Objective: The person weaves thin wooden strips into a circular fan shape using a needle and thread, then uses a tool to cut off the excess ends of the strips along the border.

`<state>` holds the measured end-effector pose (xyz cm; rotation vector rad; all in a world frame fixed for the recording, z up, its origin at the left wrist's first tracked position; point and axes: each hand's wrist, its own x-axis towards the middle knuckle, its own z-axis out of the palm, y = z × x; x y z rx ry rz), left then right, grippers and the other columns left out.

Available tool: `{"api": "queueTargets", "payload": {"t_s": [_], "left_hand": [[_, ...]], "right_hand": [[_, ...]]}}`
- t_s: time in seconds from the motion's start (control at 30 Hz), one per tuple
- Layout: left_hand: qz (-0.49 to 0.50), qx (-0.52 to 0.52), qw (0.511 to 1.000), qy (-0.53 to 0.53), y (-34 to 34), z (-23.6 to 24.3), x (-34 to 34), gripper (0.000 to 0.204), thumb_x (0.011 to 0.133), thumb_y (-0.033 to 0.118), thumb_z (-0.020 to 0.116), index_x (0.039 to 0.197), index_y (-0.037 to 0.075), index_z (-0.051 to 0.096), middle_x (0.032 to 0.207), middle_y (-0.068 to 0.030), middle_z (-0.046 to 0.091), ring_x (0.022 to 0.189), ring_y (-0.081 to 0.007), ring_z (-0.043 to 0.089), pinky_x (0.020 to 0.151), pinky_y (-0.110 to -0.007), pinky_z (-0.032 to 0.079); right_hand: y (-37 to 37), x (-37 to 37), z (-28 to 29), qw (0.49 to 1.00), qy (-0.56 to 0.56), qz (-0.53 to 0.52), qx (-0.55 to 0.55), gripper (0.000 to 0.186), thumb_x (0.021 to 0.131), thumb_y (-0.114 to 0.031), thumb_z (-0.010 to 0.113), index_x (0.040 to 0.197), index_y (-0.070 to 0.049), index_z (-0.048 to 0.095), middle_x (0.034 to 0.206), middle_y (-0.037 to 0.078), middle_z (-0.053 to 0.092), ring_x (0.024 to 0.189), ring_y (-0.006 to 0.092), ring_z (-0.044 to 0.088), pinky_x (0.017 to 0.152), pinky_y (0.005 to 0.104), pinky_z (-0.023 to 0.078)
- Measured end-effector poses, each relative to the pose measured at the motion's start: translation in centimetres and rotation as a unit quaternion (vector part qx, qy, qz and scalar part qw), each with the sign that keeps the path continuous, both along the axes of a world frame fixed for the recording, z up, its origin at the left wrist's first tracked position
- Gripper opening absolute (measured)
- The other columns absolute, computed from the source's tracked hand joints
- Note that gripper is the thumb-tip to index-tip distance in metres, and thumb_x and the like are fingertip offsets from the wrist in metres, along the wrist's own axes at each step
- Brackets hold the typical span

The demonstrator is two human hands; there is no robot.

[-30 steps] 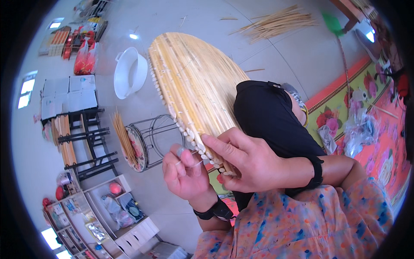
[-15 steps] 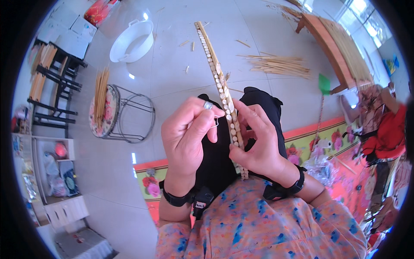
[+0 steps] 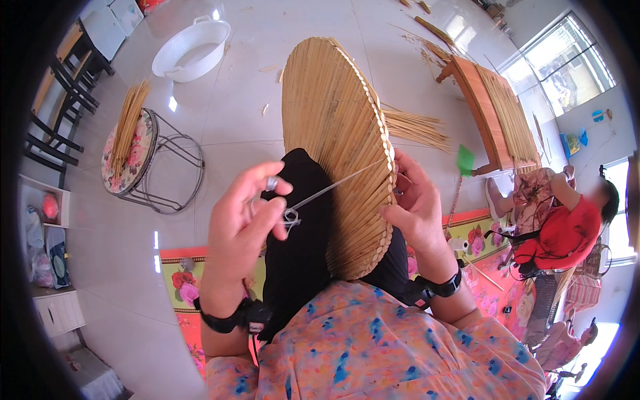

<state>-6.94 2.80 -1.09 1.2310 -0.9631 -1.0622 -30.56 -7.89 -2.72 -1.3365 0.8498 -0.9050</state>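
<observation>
Oval stalk panel (image 3: pixel 330 113) stands tilted over the lap, lower end down between the thighs, broad face toward the left; stalks laid lengthwise, fanning toward the near end, with pale cut ends in a row along the right-hand rim. Thin strand (image 3: pixel 340 181) runs straight from that rim across the face to the left hand (image 3: pixel 237 217), which pinches it narrowly between thumb and fingers, a small loose tangle hanging just beside the fingertips. Metal ring (image 3: pixel 271 183) on one finger of the same hand. Right hand (image 3: pixel 419 203) grips the panel's right rim, thumb on the near side, other fingers partly hidden. Black band on each wrist. Beneath: black trousers (image 3: pixel 297 247), speckled orange and blue garment (image 3: pixel 400 347), floral mat (image 3: pixel 187 287). Left: round stool (image 3: pixel 145 150) with flowered seat, bundle of stalks (image 3: pixel 130 123) lying across it; white basin (image 3: pixel 160 63) on the floor beyond. Past the panel's right side, loose stalks (image 3: pixel 420 128) on the tiles, then a low wooden bench (image 3: pixel 477 110) with more stalks over its top. Far right, person in red (image 3: pixel 567 230), seated near the mat.
</observation>
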Motion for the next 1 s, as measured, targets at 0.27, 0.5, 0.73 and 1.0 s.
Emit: {"api": "queueTargets", "payload": {"t_s": [0.27,0.5,0.73,1.0], "left_hand": [[0.004,0.008,0.999,0.031,4.4,0.2,3.1,0.028,0.094,0.005,0.054,0.120,-0.005,0.056,0.103,-0.0129,0.063,0.063,-0.0107,0.059,0.059,-0.022,0.048],[0.026,-0.034,0.999,0.019,5.5,2.7,3.3,0.025,0.092,0.007,0.057,0.114,-0.006,0.059,0.102,-0.0121,0.064,0.064,-0.0111,0.060,0.061,-0.020,0.046],[-0.336,0.016,0.886,-0.318,6.0,0.7,4.1,0.032,0.089,0.010,0.059,0.119,0.000,0.060,0.100,-0.0152,0.065,0.091,-0.0229,0.064,0.078,-0.029,0.049],[0.174,0.192,0.963,-0.075,7.4,-10.5,9.7,0.023,0.092,0.016,0.062,0.111,0.003,0.064,0.108,-0.0066,0.067,0.098,-0.0177,0.063,0.082,-0.028,0.049]], "right_hand": [[0.2,-0.3,0.5,0.989,0.106,-0.028,-0.097,0.072,0.065,0.004,0.068,0.135,0.001,0.050,0.119,0.005,0.051,0.087,0.0104,0.055,0.070,0.0239,0.050],[1.3,-0.5,2.3,0.955,0.128,-0.132,-0.234,0.056,0.071,0.004,0.067,0.126,0.001,0.057,0.126,0.010,0.050,0.079,0.0069,0.052,0.062,0.0201,0.045],[1.8,-1.2,2.9,0.910,0.154,-0.050,-0.381,0.026,0.077,0.009,0.062,0.101,0.001,0.067,0.101,0.009,0.062,0.069,0.0071,0.053,0.059,0.0211,0.043],[1.2,-2.5,2.7,0.912,0.162,-0.112,-0.360,0.019,0.080,0.012,0.061,0.094,0.001,0.068,0.095,0.006,0.064,0.071,0.0074,0.053,0.061,0.0203,0.043]]}}
